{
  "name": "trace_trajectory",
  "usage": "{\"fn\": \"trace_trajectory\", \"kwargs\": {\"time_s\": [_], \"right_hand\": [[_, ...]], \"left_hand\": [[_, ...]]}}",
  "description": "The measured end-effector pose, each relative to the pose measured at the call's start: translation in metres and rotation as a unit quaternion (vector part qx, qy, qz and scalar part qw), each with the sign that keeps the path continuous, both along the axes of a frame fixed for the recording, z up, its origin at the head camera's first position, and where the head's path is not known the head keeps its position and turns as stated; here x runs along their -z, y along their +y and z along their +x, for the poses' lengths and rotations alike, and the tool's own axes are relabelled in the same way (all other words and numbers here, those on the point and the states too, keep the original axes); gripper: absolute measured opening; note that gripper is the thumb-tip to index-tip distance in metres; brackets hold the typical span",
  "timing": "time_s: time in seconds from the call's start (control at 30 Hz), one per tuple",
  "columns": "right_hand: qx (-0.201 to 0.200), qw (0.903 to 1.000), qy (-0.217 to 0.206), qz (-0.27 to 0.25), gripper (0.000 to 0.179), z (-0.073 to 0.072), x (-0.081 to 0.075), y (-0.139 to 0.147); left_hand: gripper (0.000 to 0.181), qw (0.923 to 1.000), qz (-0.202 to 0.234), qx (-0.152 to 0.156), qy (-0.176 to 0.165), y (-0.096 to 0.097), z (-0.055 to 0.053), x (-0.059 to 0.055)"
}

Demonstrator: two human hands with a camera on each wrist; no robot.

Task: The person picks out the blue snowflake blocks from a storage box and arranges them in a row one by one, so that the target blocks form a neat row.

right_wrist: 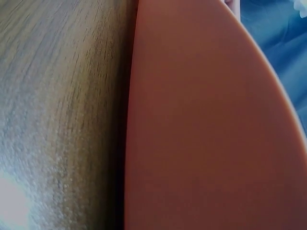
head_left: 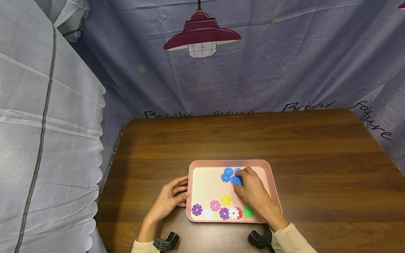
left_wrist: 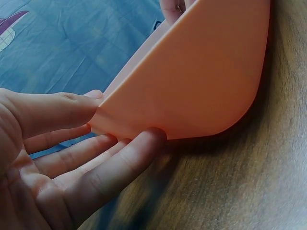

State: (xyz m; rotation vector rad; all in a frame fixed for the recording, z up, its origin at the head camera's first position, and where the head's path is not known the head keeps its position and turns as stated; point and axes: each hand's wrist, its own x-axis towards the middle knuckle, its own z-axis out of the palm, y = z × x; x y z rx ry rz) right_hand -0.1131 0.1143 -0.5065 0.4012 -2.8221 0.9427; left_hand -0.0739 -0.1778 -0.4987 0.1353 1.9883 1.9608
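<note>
A pink tray [head_left: 201,164] with a pale inside holds flat, notched flower-shaped discs. My right hand [head_left: 254,189] reaches over it, and its fingers and thumb pinch a blue disc [head_left: 235,180]. Other blue discs [head_left: 226,177] lie just beside those fingers, near the tray's far side. At the tray's left side is my left hand [head_left: 167,198]. In the left wrist view, this left hand [left_wrist: 72,158] touches the rim and outer wall of the tray [left_wrist: 192,81] with fairly straight, spread fingers. The right wrist view has only the tray's outer wall [right_wrist: 201,120] up close, hiding the right fingers.
Along the tray's near side lie purple [head_left: 197,209], pink [head_left: 215,205], yellow [head_left: 225,199], white [head_left: 233,213], red [head_left: 240,212] and green [head_left: 247,211] discs. The tray stands on a brown wooden table [head_left: 323,165]. Printed curtains [head_left: 259,68] hang behind and beside it.
</note>
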Motion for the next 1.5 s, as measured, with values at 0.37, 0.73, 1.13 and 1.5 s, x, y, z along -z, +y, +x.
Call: {"fn": "trace_trajectory", "kwargs": {"time_s": [0.37, 0.73, 1.13, 1.5], "right_hand": [[0.008, 0.9999, 0.012, -0.005, 0.031, 0.001, -0.005, 0.001], [0.023, 0.999, 0.035, -0.015, 0.032, 0.0, -0.014, 0.008], [0.022, 0.9982, 0.053, -0.018, 0.03, -0.003, -0.021, 0.022], [0.048, 0.9979, 0.037, -0.024, 0.033, -0.002, -0.028, 0.039]], "left_hand": [[0.056, 0.9999, -0.01, -0.004, -0.001, 0.0, 0.0, 0.001], [0.055, 0.9999, -0.011, -0.008, -0.001, 0.0, 0.0, 0.002], [0.056, 0.9998, -0.017, -0.012, -0.002, 0.001, 0.001, -0.001], [0.055, 0.9997, -0.02, -0.015, 0.0, 0.001, 0.002, 0.0]]}}
